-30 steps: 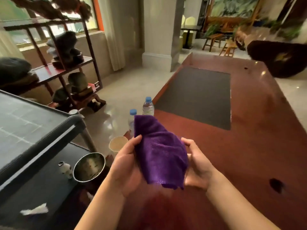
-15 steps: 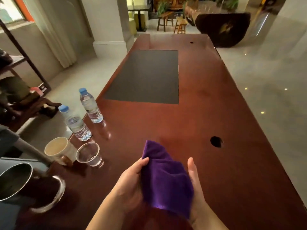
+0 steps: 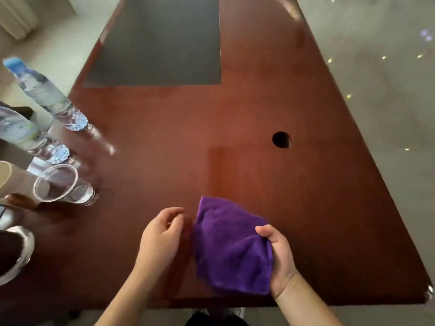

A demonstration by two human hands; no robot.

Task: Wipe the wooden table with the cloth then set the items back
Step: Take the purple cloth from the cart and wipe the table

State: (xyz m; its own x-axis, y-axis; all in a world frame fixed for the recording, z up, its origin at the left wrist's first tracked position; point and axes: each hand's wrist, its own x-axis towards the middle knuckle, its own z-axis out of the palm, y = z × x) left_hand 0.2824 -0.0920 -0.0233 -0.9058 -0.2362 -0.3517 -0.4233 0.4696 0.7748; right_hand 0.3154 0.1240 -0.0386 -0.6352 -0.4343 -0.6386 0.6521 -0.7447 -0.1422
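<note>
**Purple cloth held over the near edge of the desk**

The right hand [image 3: 280,257] grips a purple cloth [image 3: 230,245] by its right edge, thumb on top and fingers curled under, so the cloth hangs in loose folds above the near part of the reddish wooden desk [image 3: 164,142]. The left hand [image 3: 160,238] sits just beside the cloth's left edge, fingers loosely curled and holding nothing; whether a fingertip brushes the fabric is hard to say through the blur.

Along the left side of the desk stand two clear water bottles. The farther bottle [image 3: 44,92] has a blue cap; the nearer bottle [image 3: 26,137] is cut off by the frame. Just in front of them stands a clear plastic cup [image 3: 63,184], touching or nearly touching a beige paper cup [image 3: 14,180] on its left. A shiny metal bowl [image 3: 16,252] shows at the lower left edge.

A dark grey mat [image 3: 160,41] lies on the far half of the desk, and a round hole [image 3: 281,139] is cut into the wood to the right of centre.
</note>
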